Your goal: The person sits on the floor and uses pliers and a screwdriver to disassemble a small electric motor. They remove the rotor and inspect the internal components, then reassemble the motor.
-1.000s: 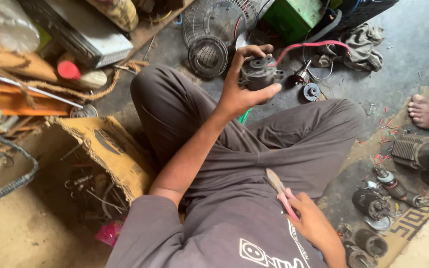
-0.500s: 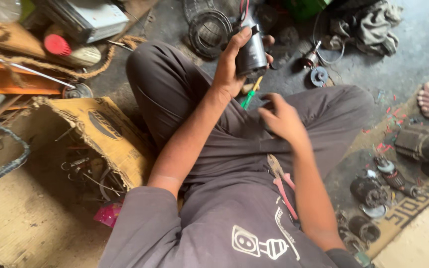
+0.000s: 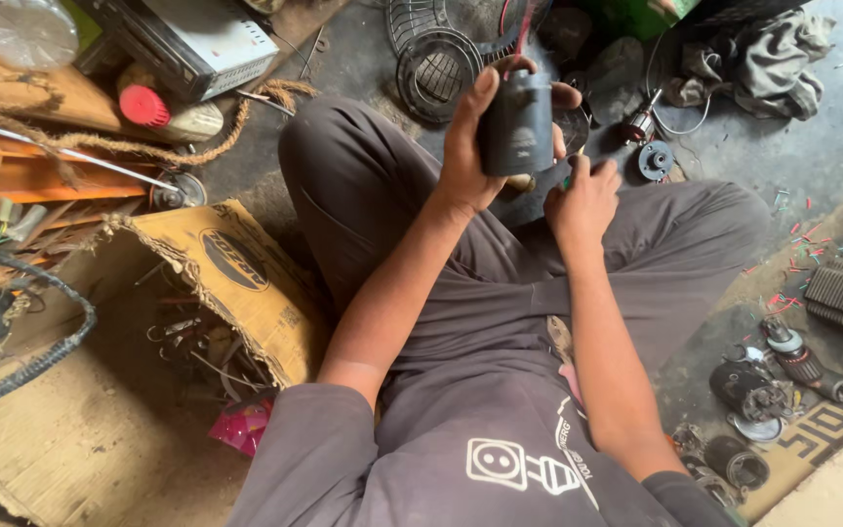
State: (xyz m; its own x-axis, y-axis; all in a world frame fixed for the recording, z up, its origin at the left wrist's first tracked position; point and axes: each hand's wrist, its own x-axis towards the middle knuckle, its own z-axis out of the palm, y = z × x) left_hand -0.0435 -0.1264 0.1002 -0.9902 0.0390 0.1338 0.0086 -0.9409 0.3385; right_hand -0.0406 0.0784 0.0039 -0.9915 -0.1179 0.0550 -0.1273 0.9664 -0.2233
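Upright, the dark cylindrical motor [image 3: 517, 125] stands with its long axis vertical, red wire at its top, held over the person's crossed legs. One left hand [image 3: 472, 137] wraps its fingers around the motor's side. One right hand [image 3: 582, 195], curled just beneath, pinches a small green-handled tool [image 3: 567, 182] at the motor's lower end. Left lies one torn brown cardboard box [image 3: 246, 283] bearing a dark oval label.
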